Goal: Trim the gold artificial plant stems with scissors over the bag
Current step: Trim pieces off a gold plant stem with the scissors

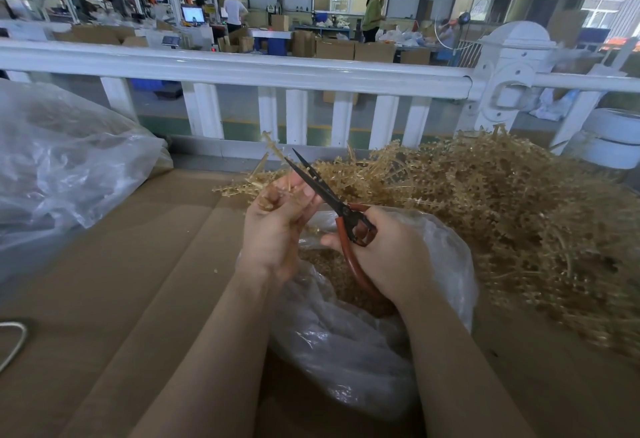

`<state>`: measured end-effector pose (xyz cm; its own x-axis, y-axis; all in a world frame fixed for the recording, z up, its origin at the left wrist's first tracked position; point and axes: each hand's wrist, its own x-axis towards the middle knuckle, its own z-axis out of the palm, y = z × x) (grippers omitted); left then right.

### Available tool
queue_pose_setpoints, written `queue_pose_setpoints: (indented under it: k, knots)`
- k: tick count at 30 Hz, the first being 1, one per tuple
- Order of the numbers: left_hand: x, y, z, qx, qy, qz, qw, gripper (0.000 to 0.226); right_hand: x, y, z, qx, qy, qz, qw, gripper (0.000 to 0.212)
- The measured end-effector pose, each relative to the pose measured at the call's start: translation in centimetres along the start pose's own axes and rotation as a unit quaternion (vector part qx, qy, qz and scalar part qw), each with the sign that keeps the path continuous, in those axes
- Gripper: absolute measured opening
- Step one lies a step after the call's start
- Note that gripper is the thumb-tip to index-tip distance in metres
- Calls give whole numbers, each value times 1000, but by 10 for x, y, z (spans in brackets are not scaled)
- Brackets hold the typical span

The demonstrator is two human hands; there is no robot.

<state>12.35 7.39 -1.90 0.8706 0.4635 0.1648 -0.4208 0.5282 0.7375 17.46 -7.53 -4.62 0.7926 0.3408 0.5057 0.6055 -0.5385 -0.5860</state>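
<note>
Over bag (pixel 346 340): left hand (pixel 277 226) grip pinches gold stems (pixel 273 192); right hand (pixel 391 250) grip holds scissors (pixel 332 202), blades slightly parted.

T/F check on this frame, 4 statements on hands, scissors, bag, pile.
1. The right hand holds the scissors. True.
2. The left hand is empty. False: it grips gold stems.
3. The bag sits below both hands. True.
4. The big stem pile lies left of the hands. False: it lies to their right.
</note>
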Motion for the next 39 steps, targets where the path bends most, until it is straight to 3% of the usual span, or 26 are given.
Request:
queue_pose_setpoints:
  k: [5, 12, 18, 21, 26, 33, 39]
  knots:
    - [0, 0, 0, 14, -11, 3, 1000, 19, 1, 3, 1, -15, -1, 4, 1000, 63]
    - [-2, 0, 2, 20, -18, -7, 1000, 7, 1, 0, -1, -22, 12, -7, 1000, 51]
    - [-2, 1, 1, 20, -17, -15, 1000, 2, 1, 2, -1, -13, 12, -16, 1000, 58]
    - [-1, 0, -1, 21, -3, -16, 1000, 13, 1, 2, -1, -9, 8, -22, 1000, 55]
    - [0, -1, -1, 15, 29, -12, 999, 3, 1, 1, -1, 11, -6, -10, 1000, 45]
    - [0, -1, 1, 31, 30, -11, 999, 8, 2, 3, -1, 21, -19, 7, 1000, 76]
    - [-5, -2, 6, 53, -20, -12, 998, 6, 2, 0, -3, -20, 13, -9, 1000, 62]
